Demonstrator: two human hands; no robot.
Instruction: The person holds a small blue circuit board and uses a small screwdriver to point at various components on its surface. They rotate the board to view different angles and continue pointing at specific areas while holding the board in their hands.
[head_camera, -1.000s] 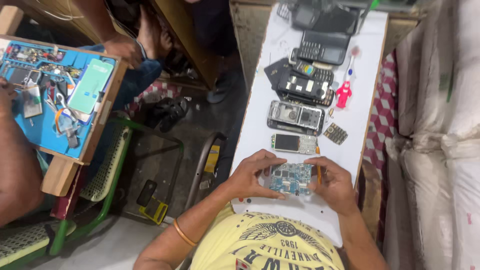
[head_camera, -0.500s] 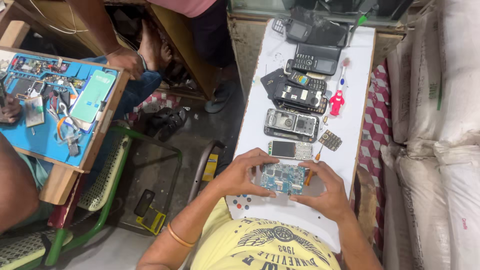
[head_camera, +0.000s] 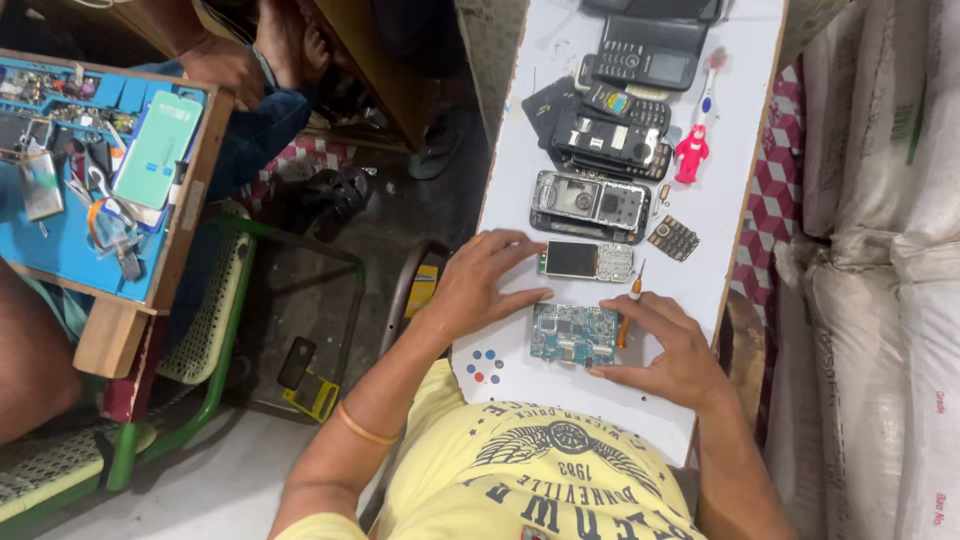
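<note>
Our left hand (head_camera: 480, 285) open, steadying circuit board (head_camera: 574, 334); right hand (head_camera: 672, 350) grips screwdriver (head_camera: 627, 315). Board's thin, fragile: we'd hold its edges.

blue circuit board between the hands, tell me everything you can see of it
The circuit board is a bare rectangular phone board, blue-green, studded with small silvery and dark components. It lies flat on the white table, near the person's edge, long side across. The left hand rests at its left edge; the right hand touches its right end, holding an orange-handled screwdriver beside it. A small phone part with a screen lies just beyond it.
</note>
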